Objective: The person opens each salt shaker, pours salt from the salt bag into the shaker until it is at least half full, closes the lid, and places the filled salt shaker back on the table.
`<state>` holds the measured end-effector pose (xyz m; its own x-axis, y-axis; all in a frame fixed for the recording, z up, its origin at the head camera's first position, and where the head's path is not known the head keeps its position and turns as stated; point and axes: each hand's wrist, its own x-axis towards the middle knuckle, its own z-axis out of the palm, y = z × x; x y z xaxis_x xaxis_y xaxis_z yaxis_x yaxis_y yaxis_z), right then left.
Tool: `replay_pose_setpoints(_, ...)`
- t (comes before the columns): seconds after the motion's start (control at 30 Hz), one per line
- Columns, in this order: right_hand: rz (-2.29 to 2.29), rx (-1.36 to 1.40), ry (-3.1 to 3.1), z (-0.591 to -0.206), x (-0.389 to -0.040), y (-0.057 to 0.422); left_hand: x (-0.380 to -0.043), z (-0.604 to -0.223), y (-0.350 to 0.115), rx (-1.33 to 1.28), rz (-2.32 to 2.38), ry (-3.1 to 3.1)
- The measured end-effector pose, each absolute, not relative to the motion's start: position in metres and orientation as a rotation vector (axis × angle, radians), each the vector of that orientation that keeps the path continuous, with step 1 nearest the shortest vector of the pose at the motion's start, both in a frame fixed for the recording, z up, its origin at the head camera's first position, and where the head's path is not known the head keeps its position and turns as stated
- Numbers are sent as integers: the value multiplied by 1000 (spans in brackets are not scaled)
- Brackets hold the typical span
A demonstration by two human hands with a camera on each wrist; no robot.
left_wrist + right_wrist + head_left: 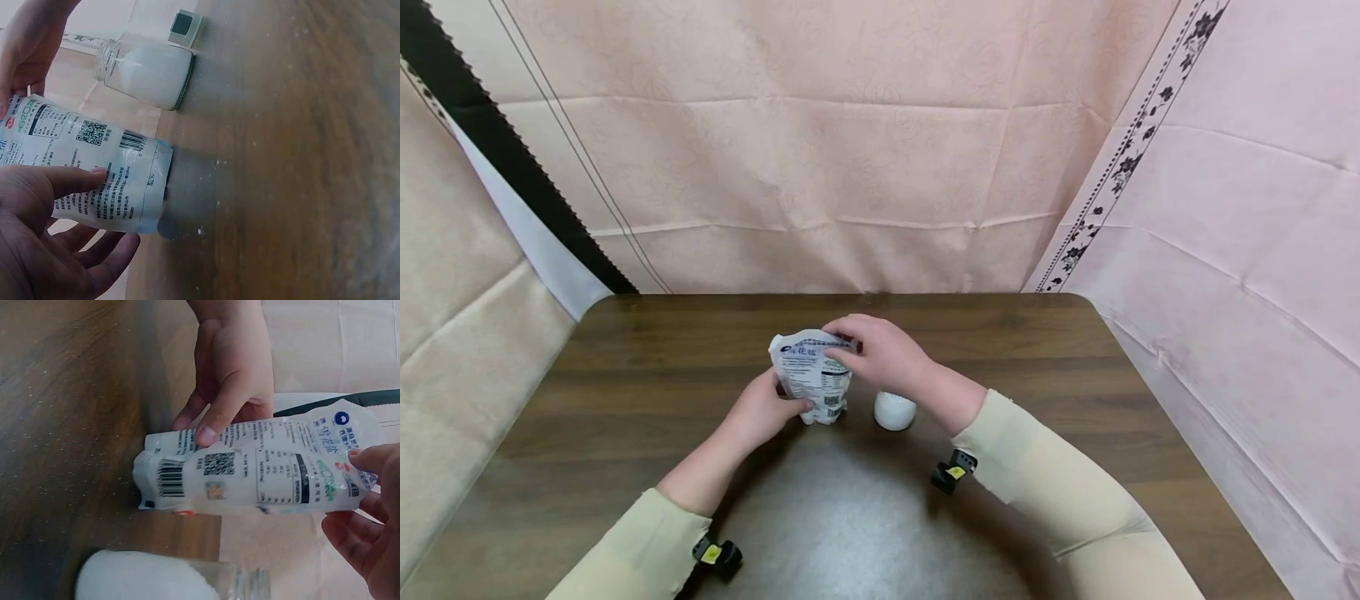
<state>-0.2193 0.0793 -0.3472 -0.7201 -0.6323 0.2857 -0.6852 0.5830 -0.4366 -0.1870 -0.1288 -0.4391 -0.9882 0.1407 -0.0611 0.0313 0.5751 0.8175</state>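
A white printed salt bag (pixel 811 371) is held upright between both hands, its label text, QR code and barcode showing. My left hand (pixel 762 414) grips its lower left side, thumb across the printed face and fingers behind. At the bag's upper right corner, my right hand (pixel 891 354) pinches the edge between thumb and fingers. Just right of the bag, a glass jar (pixel 153 72) of white salt stands with no lid on its threaded mouth. In the head view the right hand and forearm hide the top of this jar (pixel 894 412).
Beyond the jar in the left wrist view is a small pale square thing (pixel 185 28) with a dark panel. White grains dot the brown wooden table (pixel 69 450). Pinkish cloth (pixel 820 167) hangs along the table's far edge, with more cloth on both sides.
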Motion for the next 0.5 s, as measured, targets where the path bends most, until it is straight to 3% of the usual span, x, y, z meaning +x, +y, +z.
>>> replay_pose_setpoints(0.5, 927, 1098, -2789, -357, -220, 82, -175, -436, -136, 121, 1428, 2683)
